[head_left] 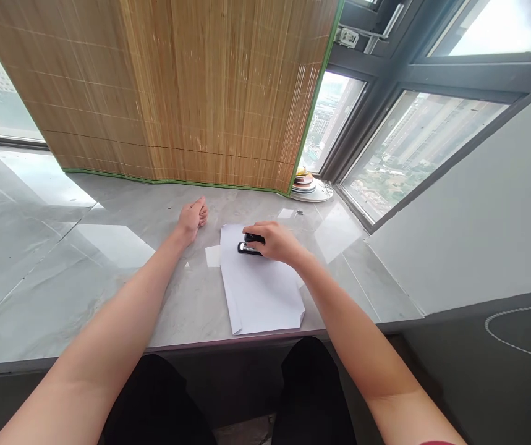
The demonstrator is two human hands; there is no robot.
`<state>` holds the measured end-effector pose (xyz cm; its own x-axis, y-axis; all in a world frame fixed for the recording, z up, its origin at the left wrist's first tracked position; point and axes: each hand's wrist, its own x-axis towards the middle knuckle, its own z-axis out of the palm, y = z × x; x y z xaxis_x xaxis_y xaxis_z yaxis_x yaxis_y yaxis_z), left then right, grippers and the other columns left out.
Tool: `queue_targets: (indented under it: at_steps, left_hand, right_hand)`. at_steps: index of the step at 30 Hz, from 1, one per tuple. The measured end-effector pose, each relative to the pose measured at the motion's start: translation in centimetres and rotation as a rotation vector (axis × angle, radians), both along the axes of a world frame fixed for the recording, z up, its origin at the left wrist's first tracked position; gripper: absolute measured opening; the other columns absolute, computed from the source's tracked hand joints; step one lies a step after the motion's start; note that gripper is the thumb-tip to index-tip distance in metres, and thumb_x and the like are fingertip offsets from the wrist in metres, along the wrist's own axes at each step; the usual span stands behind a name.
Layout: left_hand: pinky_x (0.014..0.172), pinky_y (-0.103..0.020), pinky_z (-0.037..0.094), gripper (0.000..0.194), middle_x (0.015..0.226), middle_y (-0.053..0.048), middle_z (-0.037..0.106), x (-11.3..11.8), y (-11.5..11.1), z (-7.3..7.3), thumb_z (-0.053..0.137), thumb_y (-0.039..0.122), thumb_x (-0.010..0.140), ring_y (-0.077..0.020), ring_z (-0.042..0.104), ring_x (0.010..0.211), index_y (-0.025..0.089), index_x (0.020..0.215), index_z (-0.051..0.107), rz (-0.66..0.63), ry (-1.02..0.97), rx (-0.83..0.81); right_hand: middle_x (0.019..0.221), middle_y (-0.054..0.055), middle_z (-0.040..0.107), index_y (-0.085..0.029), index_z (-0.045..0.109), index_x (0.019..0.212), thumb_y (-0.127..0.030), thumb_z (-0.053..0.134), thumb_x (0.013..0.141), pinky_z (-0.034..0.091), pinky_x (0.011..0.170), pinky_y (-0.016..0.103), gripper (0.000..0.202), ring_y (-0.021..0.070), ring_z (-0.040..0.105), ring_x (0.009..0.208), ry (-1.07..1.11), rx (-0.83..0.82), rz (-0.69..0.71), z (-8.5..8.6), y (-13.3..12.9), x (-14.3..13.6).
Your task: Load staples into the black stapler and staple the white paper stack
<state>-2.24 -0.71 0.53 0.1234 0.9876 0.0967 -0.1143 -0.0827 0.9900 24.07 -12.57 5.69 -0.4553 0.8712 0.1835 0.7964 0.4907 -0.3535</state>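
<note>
My right hand (277, 242) is closed around a small black stapler (249, 248), thumb below and fingers on top, its jaws pointing left. The stapler is over the upper part of a white paper sheet or stack (260, 296), whose lower corners look folded. Whether it touches the paper I cannot tell. To the left, my left hand (191, 219) rests on the grey tiled ledge as a loose fist, apart from the paper. Its fingers are curled in, and their inside is hidden. A small white piece of paper (212, 256) lies between the left hand and the larger paper.
A bamboo blind (191, 93) with a green edge hangs down to the ledge (186, 315). Stacked plates (314, 190) stand in the window corner. Tiny dark pieces, perhaps staples (299, 212), lie beyond the right hand. A beaded cord (501, 340) hangs at the right.
</note>
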Motion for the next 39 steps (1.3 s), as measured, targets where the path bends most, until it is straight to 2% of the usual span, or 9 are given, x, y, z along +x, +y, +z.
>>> queue_targets:
  at_steps: [6, 10, 13, 14, 16, 19, 22, 29, 39]
  left_hand:
    - [0.045, -0.027, 0.029, 0.065, 0.055, 0.005, 0.028, 0.0, -0.2, 0.2, 0.065, 0.070, 0.092, -0.0094, 0.027, 0.047, 0.024, 0.062, 0.029, 0.008, 0.033, 0.003]
    - [0.044, -0.027, 0.029, 0.066, 0.055, 0.005, 0.026, 0.1, 0.0, 0.1, 0.063, 0.072, 0.092, -0.0098, 0.027, 0.046, 0.025, 0.062, 0.028, 0.002, 0.044, 0.008]
    - [0.044, -0.026, 0.028, 0.066, 0.054, 0.005, 0.026, 0.0, 0.2, 0.0, 0.065, 0.070, 0.092, -0.0090, 0.027, 0.045, 0.024, 0.061, 0.029, -0.009, 0.021, 0.006]
    - [0.044, -0.026, 0.028, 0.066, 0.054, 0.005, 0.026, -0.1, 0.2, -0.1, 0.066, 0.069, 0.091, -0.0086, 0.027, 0.045, 0.024, 0.061, 0.030, -0.013, 0.008, 0.004]
    - [0.044, -0.026, 0.027, 0.065, 0.053, 0.006, 0.026, -0.1, 0.2, -0.1, 0.069, 0.068, 0.090, -0.0082, 0.027, 0.044, 0.024, 0.061, 0.031, -0.018, -0.012, -0.001]
    - [0.045, -0.026, 0.028, 0.064, 0.052, 0.006, 0.027, -0.1, 0.3, -0.2, 0.069, 0.068, 0.089, -0.0084, 0.027, 0.045, 0.024, 0.061, 0.032, -0.020, -0.001, -0.004]
    - [0.045, -0.026, 0.029, 0.064, 0.054, 0.005, 0.028, -0.2, 0.4, -0.4, 0.068, 0.069, 0.090, -0.0091, 0.027, 0.047, 0.024, 0.061, 0.032, -0.019, 0.012, -0.003]
    - [0.046, -0.024, 0.032, 0.062, 0.057, 0.005, 0.029, -0.6, 0.7, -0.8, 0.068, 0.065, 0.094, -0.0092, 0.029, 0.048, 0.023, 0.061, 0.035, -0.025, -0.012, -0.019]
    - [0.045, -0.023, 0.030, 0.054, 0.057, 0.004, 0.032, -0.5, 0.8, -1.0, 0.064, 0.046, 0.101, -0.0084, 0.030, 0.047, 0.022, 0.060, 0.039, -0.018, -0.079, -0.038]
  right_hand:
    - [0.112, 0.006, 0.080, -0.027, 0.079, 0.123, -0.028, 0.072, 0.094, 0.052, 0.088, 0.035, 0.029, 0.0243, 0.072, 0.100, 0.042, 0.020, -0.162, -0.2, -1.5, 9.5]
    - [0.111, 0.007, 0.081, -0.026, 0.081, 0.119, -0.039, 0.079, 0.087, 0.055, 0.088, 0.040, 0.034, 0.0252, 0.072, 0.099, 0.198, -0.035, -0.207, -0.4, -1.8, 14.1]
    - [0.093, 0.006, 0.077, -0.023, 0.079, 0.098, -0.054, 0.081, 0.084, 0.057, 0.076, 0.036, 0.033, 0.0206, 0.069, 0.084, 0.573, -0.071, -0.328, -1.4, -0.8, 17.0]
    - [0.080, 0.005, 0.071, -0.023, 0.074, 0.084, -0.060, 0.077, 0.086, 0.054, 0.067, 0.033, 0.038, 0.0175, 0.064, 0.071, 0.749, -0.039, -0.428, -2.0, -0.4, 18.0]
    - [0.059, -0.001, 0.050, -0.025, 0.052, 0.062, -0.071, 0.072, 0.086, 0.041, 0.048, 0.030, 0.056, 0.0121, 0.043, 0.051, 1.067, 0.055, -0.658, -3.7, 0.5, 20.2]
    - [0.057, -0.005, 0.036, -0.026, 0.041, 0.058, -0.072, 0.075, 0.081, 0.033, 0.042, 0.029, 0.061, 0.0112, 0.034, 0.049, 1.272, 0.046, -0.717, -6.1, 1.3, 22.7]
    - [0.058, -0.005, 0.037, -0.026, 0.045, 0.060, -0.065, 0.082, 0.076, 0.035, 0.042, 0.029, 0.056, 0.0112, 0.036, 0.050, 1.308, 0.006, -0.673, -7.2, 1.5, 23.7]
    - [0.058, -0.005, 0.042, -0.023, 0.052, 0.063, -0.051, 0.089, 0.073, 0.040, 0.043, 0.024, 0.048, 0.0083, 0.040, 0.050, 1.440, -0.017, -0.657, -7.5, 1.8, 23.8]
    - [0.056, -0.006, 0.044, -0.023, 0.048, 0.065, -0.051, 0.088, 0.080, 0.044, 0.043, 0.022, 0.051, 0.0081, 0.042, 0.047, 1.435, -0.039, -0.660, -8.0, 2.1, 24.5]
